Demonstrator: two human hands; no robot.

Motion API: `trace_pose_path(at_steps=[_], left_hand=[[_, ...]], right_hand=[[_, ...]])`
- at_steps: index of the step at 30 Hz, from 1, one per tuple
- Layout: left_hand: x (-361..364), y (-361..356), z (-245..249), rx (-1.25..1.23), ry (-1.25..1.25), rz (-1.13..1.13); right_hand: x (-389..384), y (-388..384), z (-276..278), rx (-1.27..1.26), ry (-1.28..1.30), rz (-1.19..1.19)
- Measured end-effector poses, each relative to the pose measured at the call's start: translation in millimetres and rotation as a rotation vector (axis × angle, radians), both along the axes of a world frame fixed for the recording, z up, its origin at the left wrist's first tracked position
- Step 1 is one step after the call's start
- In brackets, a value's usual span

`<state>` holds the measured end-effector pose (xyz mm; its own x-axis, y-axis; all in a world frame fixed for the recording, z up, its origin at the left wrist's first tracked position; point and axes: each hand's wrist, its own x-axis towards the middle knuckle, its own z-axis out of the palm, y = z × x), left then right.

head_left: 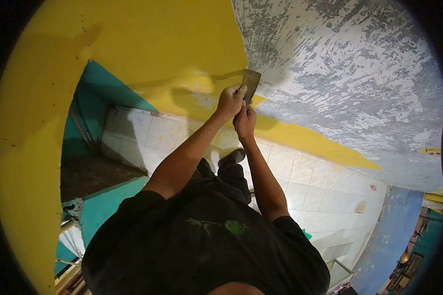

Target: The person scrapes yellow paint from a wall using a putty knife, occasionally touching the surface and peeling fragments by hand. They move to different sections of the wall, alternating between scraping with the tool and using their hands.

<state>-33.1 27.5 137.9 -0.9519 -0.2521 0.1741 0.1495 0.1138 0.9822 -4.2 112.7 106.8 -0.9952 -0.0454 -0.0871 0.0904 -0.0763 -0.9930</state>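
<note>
**A two-handed grip where yellow meets grey**

Our left hand (230, 103) is closed around the scraper (251, 81) just below its exposed blade, thumb against the metal, and our right hand (244, 121) grips lower, around what we take to be the handle. The scraper is in front of us, by the border between the yellow paint (192, 44) and the rough grey-and-white patch (339, 78); whether its edge touches the surface, we cannot tell.

To work this border well, we would set the blade at a shallow angle, press evenly through both hands and use short, steady strokes at the lip of the yellow, easing off if a corner starts to gouge.

The blade points away from our body, toward the top of the view, wide end foremost. Its long axis runs nearly upright there, leaning slightly right, between the slants of our two forearms.
</note>
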Motion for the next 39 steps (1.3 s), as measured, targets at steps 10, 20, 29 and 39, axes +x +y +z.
trace_pose_path(at_steps=[10, 20, 29, 39], left_hand=[[-0.7, -0.8, 13.0, -0.052, 0.032, -0.001], [4.5, -1.7, 22.1, -0.013, -0.046, -0.065], [3.5, -2.2, 24.8, -0.056, 0.001, -0.002], [-13.3, -4.9, 83.4, 0.105, 0.131, 0.059]], right_hand=[[-5.6, 0.8, 5.9, 0.061, 0.043, 0.023], [-0.5, -3.6, 13.6, 0.007, -0.043, 0.005], [0.5, -6.6, 18.7, 0.037, -0.12, -0.002], [-36.3, -7.7, 82.0, 0.126, 0.237, 0.015]])
